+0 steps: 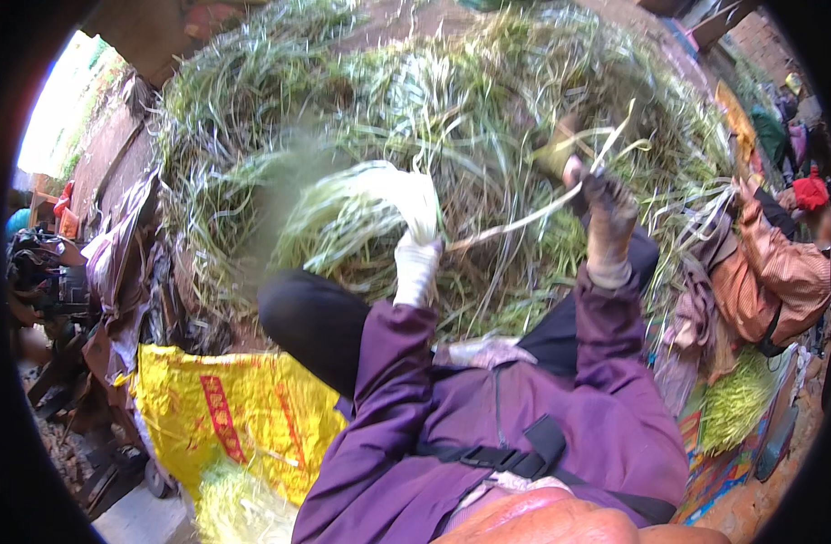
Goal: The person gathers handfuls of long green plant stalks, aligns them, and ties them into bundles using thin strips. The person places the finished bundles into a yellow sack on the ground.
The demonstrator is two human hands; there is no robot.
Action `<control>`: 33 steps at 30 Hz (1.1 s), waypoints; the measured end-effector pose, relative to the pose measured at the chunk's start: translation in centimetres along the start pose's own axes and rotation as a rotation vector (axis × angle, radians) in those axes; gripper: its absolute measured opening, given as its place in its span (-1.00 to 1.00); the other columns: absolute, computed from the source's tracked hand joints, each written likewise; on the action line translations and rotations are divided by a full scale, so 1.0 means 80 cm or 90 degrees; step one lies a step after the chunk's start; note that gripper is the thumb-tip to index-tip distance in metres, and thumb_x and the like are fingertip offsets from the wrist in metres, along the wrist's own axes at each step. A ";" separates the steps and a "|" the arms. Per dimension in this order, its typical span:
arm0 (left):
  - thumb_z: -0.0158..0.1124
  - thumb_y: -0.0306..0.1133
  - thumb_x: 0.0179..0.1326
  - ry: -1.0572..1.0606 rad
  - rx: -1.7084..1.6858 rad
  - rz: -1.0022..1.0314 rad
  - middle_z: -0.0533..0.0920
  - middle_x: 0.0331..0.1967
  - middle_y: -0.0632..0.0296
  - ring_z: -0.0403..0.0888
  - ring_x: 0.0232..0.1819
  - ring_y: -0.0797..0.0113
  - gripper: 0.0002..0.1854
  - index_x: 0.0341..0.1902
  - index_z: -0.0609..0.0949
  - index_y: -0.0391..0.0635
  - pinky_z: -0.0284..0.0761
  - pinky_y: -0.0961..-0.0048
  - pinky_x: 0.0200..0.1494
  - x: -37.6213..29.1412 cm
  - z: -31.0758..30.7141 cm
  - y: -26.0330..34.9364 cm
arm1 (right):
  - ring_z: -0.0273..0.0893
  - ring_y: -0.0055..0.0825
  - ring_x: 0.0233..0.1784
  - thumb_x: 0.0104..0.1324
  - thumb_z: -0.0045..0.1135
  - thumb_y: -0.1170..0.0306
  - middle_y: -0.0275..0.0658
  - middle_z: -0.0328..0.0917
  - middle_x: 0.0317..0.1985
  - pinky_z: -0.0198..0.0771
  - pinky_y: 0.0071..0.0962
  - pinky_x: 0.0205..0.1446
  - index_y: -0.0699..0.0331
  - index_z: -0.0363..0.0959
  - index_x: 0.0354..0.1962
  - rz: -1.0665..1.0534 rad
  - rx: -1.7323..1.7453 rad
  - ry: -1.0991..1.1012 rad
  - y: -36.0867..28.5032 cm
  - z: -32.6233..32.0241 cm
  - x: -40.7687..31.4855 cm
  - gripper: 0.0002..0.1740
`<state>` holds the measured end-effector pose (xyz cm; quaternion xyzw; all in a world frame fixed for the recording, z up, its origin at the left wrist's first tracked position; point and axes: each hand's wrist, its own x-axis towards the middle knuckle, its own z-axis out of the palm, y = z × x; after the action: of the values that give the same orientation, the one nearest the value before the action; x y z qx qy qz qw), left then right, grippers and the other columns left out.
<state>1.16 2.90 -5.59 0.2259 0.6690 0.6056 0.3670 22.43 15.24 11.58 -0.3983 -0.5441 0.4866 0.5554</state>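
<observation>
My left hand [418,262], in a striped white glove, grips a bundle of long plant stalks [388,200]. Their pale ends are gathered at the hand, and the green leaves fan out to the left. Further right, my right hand [609,211], in a soiled glove with some fingertips bare, pinches a pale stalk [531,221] that slants down toward the left hand. Thin leaf strips [616,136] stick up past its fingers. Beneath both hands spreads a broad heap of tangled green stalks [415,102].
A yellow woven sack [239,401] with red writing lies at lower left, with pale green stalks [235,503] at its edge. At right, another person in an orange checked sleeve [786,258] handles stalks. Near that person lies a yellow-green bundle [738,401]. Piled clutter [59,285] stands at far left.
</observation>
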 end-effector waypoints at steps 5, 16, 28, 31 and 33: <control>0.31 -0.57 0.05 0.040 -0.169 -0.055 0.56 -0.59 0.33 0.38 -0.71 0.55 -0.84 -0.26 0.58 -0.22 0.28 0.57 -0.65 -0.010 -0.014 0.038 | 0.40 -0.78 -0.61 0.16 0.35 0.26 -0.43 0.55 -0.61 0.19 -0.75 -0.55 0.26 0.59 -0.44 0.067 -0.031 -0.007 0.035 -0.005 0.017 -0.77; 0.39 -0.46 0.05 -0.184 -0.385 -0.136 0.60 -0.55 0.26 0.49 -0.60 0.50 -0.77 -0.21 0.64 -0.30 0.40 0.57 -0.55 -0.025 -0.013 0.075 | 0.31 -0.80 -0.64 0.19 0.32 0.22 -0.48 0.46 -0.66 0.17 -0.72 -0.50 0.23 0.55 -0.47 0.215 -0.043 -0.162 0.049 0.087 -0.019 -0.75; 0.37 -0.49 0.08 -0.083 -0.323 -0.061 0.63 -0.45 0.32 0.53 -0.50 0.55 -0.81 -0.22 0.61 -0.26 0.45 0.61 -0.42 -0.019 -0.020 0.073 | 0.51 -0.64 -0.23 0.38 0.04 0.17 -0.35 0.61 -0.32 0.43 -0.53 -0.12 0.31 0.57 -0.23 0.294 -0.003 -0.471 0.145 0.109 -0.076 -0.66; 0.38 -0.53 0.04 -0.066 -0.296 -0.063 0.61 -0.54 0.31 0.50 -0.60 0.56 -0.85 -0.31 0.61 -0.28 0.42 0.62 -0.52 -0.018 -0.024 0.076 | 0.49 -0.72 -0.29 0.36 0.02 0.04 -0.43 0.59 -0.37 0.42 -0.65 -0.19 0.28 0.58 -0.17 0.368 0.136 -0.530 0.146 0.086 -0.110 -0.55; 0.31 -0.49 0.12 -0.084 -0.296 -0.086 0.60 -0.54 0.32 0.52 -0.59 0.52 -0.89 -0.31 0.63 -0.30 0.43 0.61 -0.51 -0.020 -0.028 0.080 | 0.50 -0.71 -0.35 0.36 0.04 0.07 -0.41 0.59 -0.39 0.43 -0.63 -0.25 0.30 0.58 -0.18 0.473 0.179 -0.518 0.140 0.073 -0.123 -0.56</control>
<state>-0.43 1.29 1.04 0.1294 0.5001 0.7013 0.4913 16.12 7.52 -0.90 -0.2657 -0.4679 0.8311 0.1405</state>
